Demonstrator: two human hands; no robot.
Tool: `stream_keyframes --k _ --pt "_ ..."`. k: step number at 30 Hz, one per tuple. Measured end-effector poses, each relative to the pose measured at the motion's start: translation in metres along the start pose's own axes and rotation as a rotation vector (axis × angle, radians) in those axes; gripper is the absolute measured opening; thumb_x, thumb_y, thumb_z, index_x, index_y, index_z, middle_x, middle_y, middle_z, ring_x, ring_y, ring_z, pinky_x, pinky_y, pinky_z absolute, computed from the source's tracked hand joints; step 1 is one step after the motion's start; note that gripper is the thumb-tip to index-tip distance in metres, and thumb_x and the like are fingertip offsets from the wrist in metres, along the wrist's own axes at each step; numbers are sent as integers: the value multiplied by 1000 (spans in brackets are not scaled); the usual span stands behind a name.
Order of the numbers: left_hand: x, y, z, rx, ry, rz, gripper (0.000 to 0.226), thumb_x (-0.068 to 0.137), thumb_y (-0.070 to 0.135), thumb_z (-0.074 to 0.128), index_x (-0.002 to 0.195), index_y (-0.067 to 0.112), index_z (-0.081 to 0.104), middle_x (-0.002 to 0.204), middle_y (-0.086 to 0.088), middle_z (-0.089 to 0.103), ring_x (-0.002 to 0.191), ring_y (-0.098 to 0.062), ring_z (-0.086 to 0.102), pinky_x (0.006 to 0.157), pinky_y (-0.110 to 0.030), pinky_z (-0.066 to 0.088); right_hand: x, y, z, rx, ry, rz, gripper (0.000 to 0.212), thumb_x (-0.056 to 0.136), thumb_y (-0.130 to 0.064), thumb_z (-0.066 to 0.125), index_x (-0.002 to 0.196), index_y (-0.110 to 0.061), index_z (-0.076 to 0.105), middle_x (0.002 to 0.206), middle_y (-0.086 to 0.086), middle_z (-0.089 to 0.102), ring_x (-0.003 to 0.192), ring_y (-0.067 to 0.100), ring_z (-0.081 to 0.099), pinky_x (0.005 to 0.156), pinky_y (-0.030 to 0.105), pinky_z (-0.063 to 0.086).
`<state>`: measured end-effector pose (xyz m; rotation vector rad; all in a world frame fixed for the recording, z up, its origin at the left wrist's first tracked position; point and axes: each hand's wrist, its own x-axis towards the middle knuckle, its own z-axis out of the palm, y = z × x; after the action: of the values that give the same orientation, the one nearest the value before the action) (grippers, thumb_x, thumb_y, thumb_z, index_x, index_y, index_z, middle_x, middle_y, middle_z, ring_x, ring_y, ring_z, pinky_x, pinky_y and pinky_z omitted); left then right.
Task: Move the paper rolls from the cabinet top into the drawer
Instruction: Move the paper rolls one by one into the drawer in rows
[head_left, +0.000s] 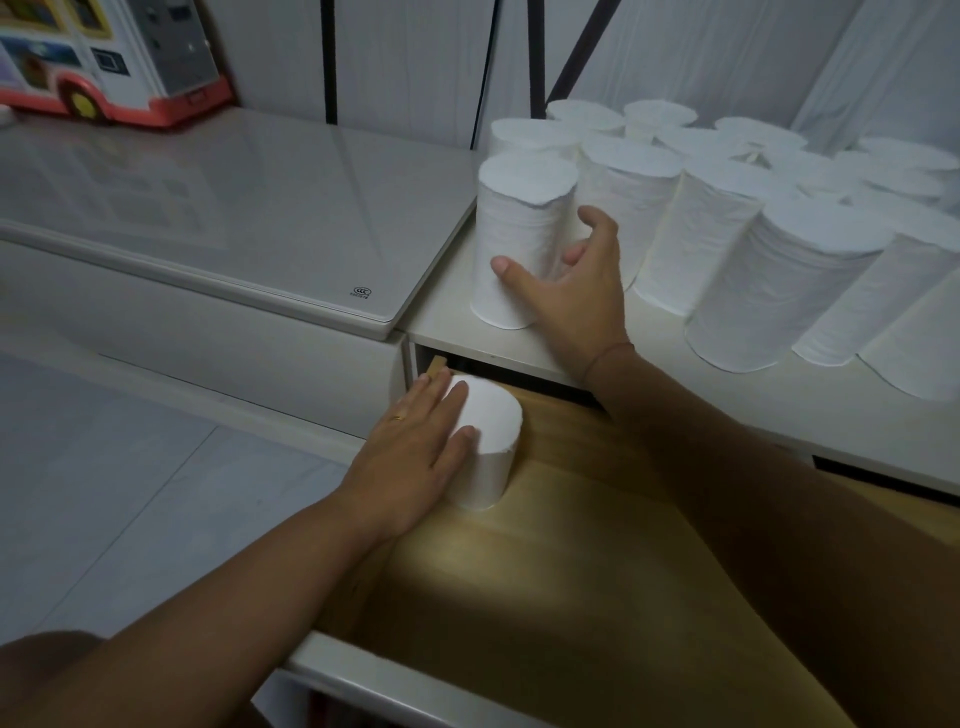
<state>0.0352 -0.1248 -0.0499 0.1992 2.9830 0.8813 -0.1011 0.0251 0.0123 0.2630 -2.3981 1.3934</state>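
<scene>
left hand (415, 452) flat, right hand (566, 291) curled

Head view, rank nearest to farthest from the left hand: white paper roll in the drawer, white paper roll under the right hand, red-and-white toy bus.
1. White paper roll in the wooden drawer: touching the left hand.
2. White paper roll at the cabinet top's left corner: farther back, right hand on it.
3. Red-and-white toy bus: far back left.
</scene>
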Motion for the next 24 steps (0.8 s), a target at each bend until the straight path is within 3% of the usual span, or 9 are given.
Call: stream_keyframes --k 4,8,15,21,24 --pt "1 0 1 -4 -6 -2 56 98 43 25 150 28 10 158 10 -6 143 -5 -7 114 -28 2 12 -4 1 74 -132 -1 115 62 -51 79 147 -21 8 150 5 20 138 21 23 115 44 26" --pt "1 -1 1 0 1 -5 55 98 43 25 150 28 11 158 10 -5 143 -5 -7 114 -26 2 20 -9 7 163 -125 23 123 64 -38 83 148 -18 -4 157 4 6 144 20 11 118 38 15" --pt "2 -2 2 7 -2 -2 56 98 43 25 150 27 10 158 9 -3 144 -6 -7 115 -28 4 19 -12 9 131 -90 64 112 63 -36 82 146 -13 10 150 5 26 137 19 28 115 37 26" --pt "2 -2 2 -3 1 2 55 99 42 26 150 26 13 159 9 -2 144 -6 -6 114 -26 3 -10 -9 -20 203 -191 67 102 64 -31 82 142 -15 19 143 2 36 131 16 38 111 40 35" --pt "1 -1 2 -8 -3 -7 55 99 42 27 150 26 13 158 9 -2 144 -6 -6 115 -28 4 -33 -7 -42 218 -246 60 98 65 -25 83 139 -19 21 137 -5 40 123 9 42 104 27 41"
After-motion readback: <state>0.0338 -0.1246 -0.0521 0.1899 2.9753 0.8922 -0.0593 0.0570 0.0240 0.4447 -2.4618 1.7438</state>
